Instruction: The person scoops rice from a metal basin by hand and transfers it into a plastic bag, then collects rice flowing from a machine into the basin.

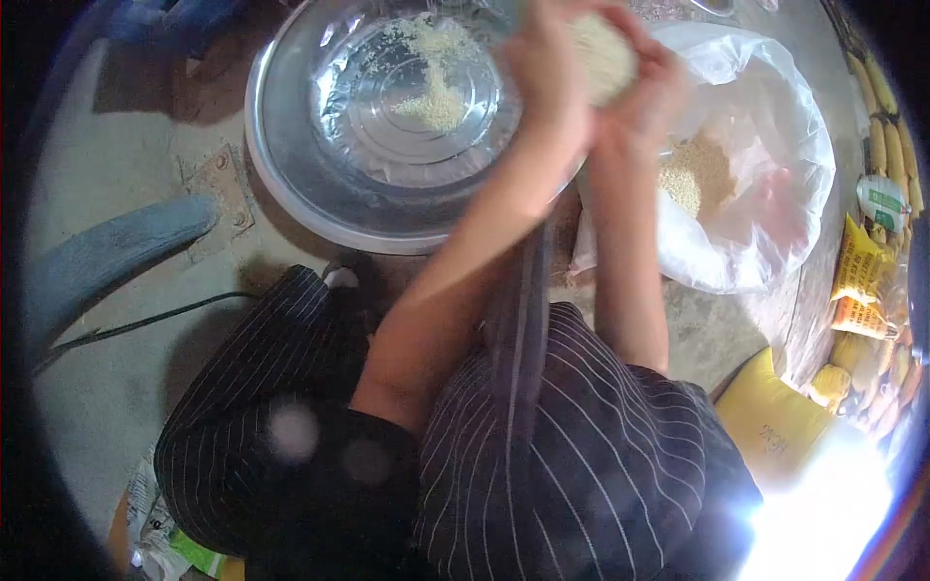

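Both hands are together at the top, right of the large metal basin [334, 208]. Cupped between them is a mound of pale grain [603, 60]. My left hand [547, 63] is on the mound's left side, its fingers blurred. On the right side my right hand [654, 97] has its fingers curled round the grain. Some loose grain [436, 105] lies scattered on the basin's shiny bottom. Right of my hands stands an open clear plastic bag [799, 174] with grain [702, 174] inside, partly hidden by my right forearm.
Yellow packets [860, 261] and long yellowish bundles line the right edge. A yellow sack [770, 412] lies at the lower right beside a bright glare. At the left are a blue-grey curved object [126, 242] and a dark cord [165, 315]. Crumpled wrappers [160, 523] lie lower left.
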Demonstrator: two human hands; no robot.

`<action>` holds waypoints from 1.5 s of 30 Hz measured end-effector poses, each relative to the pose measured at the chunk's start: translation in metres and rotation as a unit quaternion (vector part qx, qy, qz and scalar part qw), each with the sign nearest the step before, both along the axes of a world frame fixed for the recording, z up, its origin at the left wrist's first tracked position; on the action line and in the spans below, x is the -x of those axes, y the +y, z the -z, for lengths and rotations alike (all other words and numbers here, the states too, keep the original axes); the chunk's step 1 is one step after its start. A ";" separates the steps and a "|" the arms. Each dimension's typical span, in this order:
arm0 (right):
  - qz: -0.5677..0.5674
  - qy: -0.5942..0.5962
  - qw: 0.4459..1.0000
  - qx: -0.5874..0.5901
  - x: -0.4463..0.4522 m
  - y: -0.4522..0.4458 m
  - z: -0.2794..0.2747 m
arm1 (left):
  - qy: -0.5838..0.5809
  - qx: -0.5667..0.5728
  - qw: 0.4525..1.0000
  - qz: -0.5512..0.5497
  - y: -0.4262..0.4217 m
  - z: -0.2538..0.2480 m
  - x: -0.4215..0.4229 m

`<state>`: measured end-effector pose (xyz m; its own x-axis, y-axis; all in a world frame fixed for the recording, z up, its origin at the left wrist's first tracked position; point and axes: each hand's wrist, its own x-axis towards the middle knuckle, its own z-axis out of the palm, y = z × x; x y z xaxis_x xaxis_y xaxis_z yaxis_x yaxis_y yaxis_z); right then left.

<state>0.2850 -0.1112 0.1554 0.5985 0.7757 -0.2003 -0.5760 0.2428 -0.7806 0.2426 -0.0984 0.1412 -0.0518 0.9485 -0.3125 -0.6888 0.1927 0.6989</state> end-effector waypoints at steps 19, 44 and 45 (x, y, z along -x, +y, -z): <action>-0.123 -0.518 0.836 0.132 -0.059 -0.050 -0.030 | 0.376 0.077 0.903 0.192 0.074 0.103 0.166; -0.252 -0.698 0.629 0.233 0.033 0.105 0.139 | 0.542 -0.020 0.831 0.125 0.093 0.150 0.234; -0.288 -0.699 0.608 0.243 0.032 0.092 0.107 | 0.601 0.048 0.784 0.151 0.093 0.145 0.242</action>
<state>0.2533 -0.0193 0.0479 0.1044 0.9898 -0.0967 0.8521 -0.1391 -0.5045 0.0003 -0.0051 -0.0042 -0.1418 0.9492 -0.2809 0.5417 0.3120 0.7805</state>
